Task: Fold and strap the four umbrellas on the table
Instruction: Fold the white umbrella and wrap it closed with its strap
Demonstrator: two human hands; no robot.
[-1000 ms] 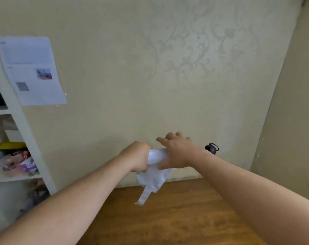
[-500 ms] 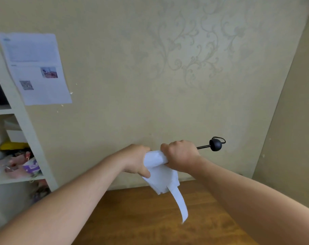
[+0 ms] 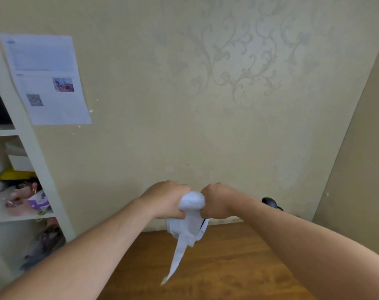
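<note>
White umbrella [image 3: 191,203] runs sideways between your left hand [image 3: 168,199] and right hand [image 3: 217,201], both gripping it tight, strap [image 3: 178,256] dangling straight down below.

You stood in what looked like a lived-in room of a home: pale wallpaper [image 3: 238,68] with a scrolling floral pattern ahead of you, a wooden table [image 3: 216,267] pushed against it, a printed sheet [image 3: 45,79] stuck up at far left, and white shelves [image 3: 17,215] crammed with household clutter.
</note>
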